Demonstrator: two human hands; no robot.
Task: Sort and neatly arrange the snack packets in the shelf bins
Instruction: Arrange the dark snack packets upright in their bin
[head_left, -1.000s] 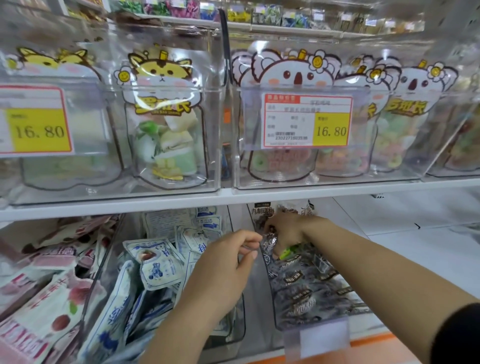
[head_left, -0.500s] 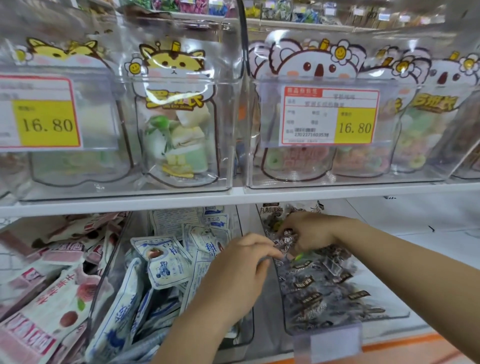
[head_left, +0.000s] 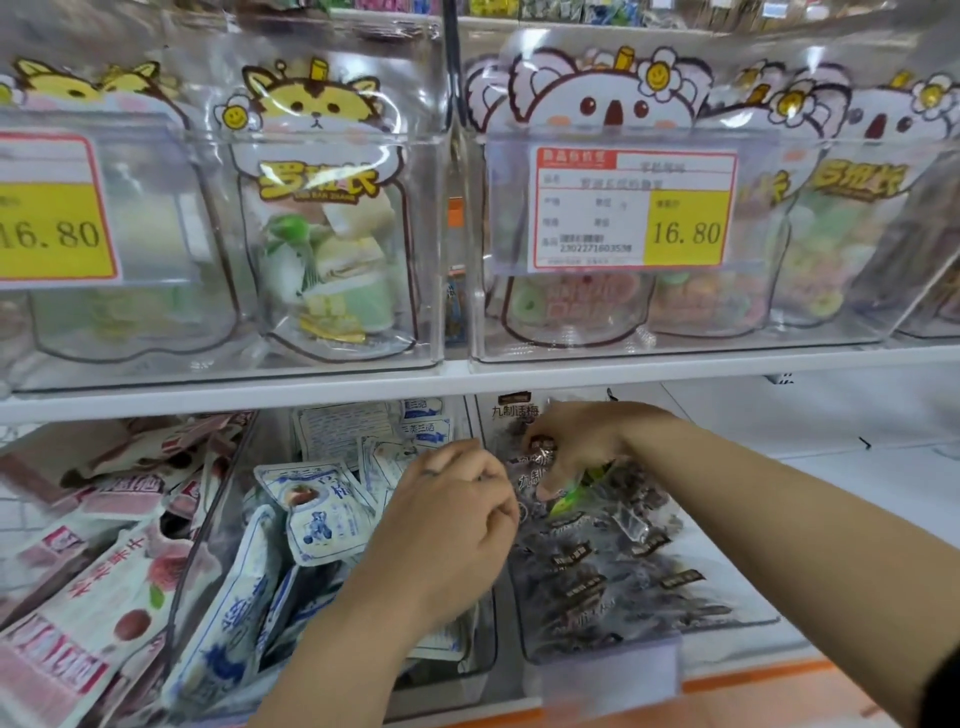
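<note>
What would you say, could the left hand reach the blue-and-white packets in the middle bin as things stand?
Probably yes: the left hand is directly above the open-topped middle bin, and the blue-and-white packets lie uncovered just beside it with nothing between.

Bright, glary plastic; soft, warped edges.

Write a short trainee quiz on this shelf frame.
1. True or false: the right hand reaches among the dark packets.
2. In the lower row, the blue-white packets sit: A at the left, B in the middle, C at the right.
3. Fill in: the price tag in front of the koala bags reads ____.
Key: 1 true; 2 B; 3 16.80.
</note>
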